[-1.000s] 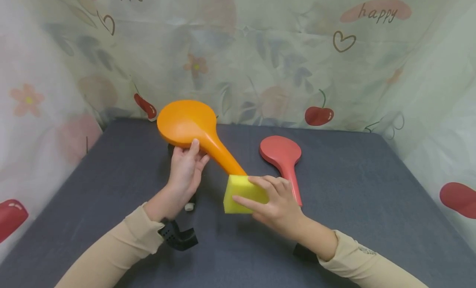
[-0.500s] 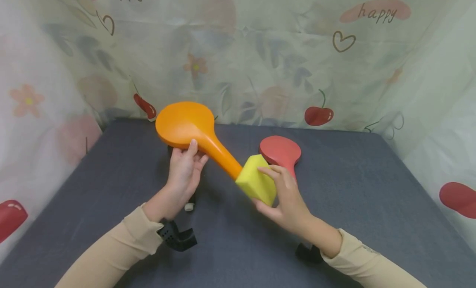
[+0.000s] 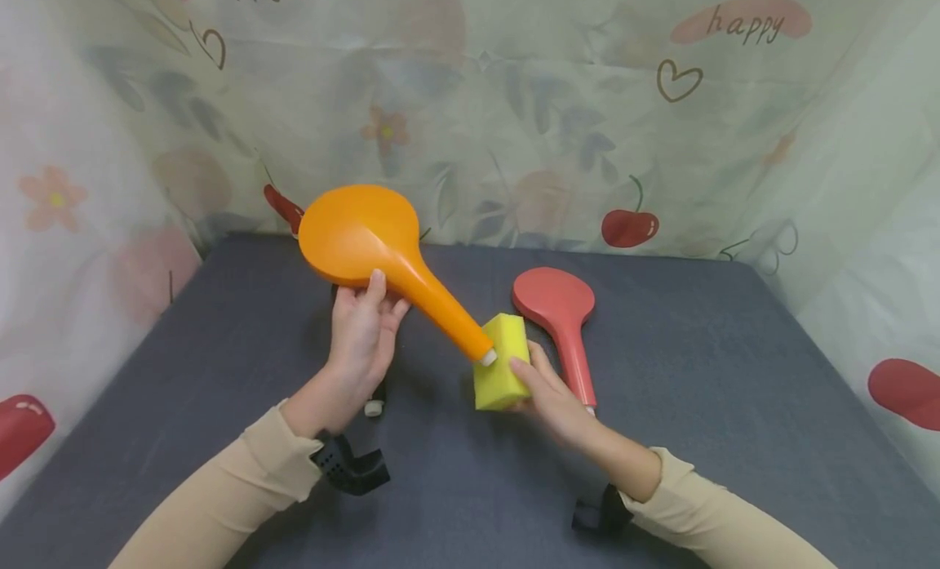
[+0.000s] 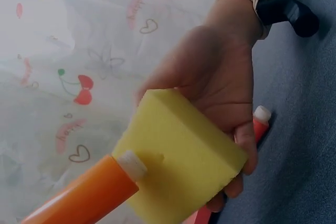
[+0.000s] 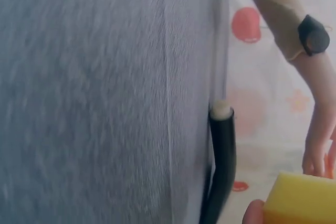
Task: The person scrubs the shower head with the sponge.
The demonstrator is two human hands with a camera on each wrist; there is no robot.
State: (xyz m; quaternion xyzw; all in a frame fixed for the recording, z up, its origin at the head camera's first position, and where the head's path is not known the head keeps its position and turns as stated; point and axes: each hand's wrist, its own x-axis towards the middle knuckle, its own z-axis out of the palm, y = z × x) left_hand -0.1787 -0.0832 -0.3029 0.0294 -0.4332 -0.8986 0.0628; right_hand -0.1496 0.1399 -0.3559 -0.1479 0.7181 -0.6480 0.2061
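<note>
My left hand (image 3: 361,332) grips an orange shower head (image 3: 360,233) by the lower edge of its round head, thumb on top. Its handle slants down to the right and ends in a white tip (image 4: 132,165). My right hand (image 3: 554,397) holds a yellow block sponge (image 3: 503,365), thumb on the near face. In the head view the white tip lies in front of the sponge; whether they touch I cannot tell. The left wrist view shows my right hand's palm (image 4: 231,72) behind the sponge. Both things are held above the table.
A red shower head (image 3: 556,300) lies on the dark cloth-covered table (image 3: 690,348), right of the sponge. Beneath my left hand is a black-handled one (image 5: 223,150) with a white tip, mostly hidden. Patterned curtains (image 3: 477,104) stand behind and at both sides.
The sponge has moved off the handle's end and turned in my right hand, uncovering the white tip. The orange shower head has risen slightly and shifted left.
</note>
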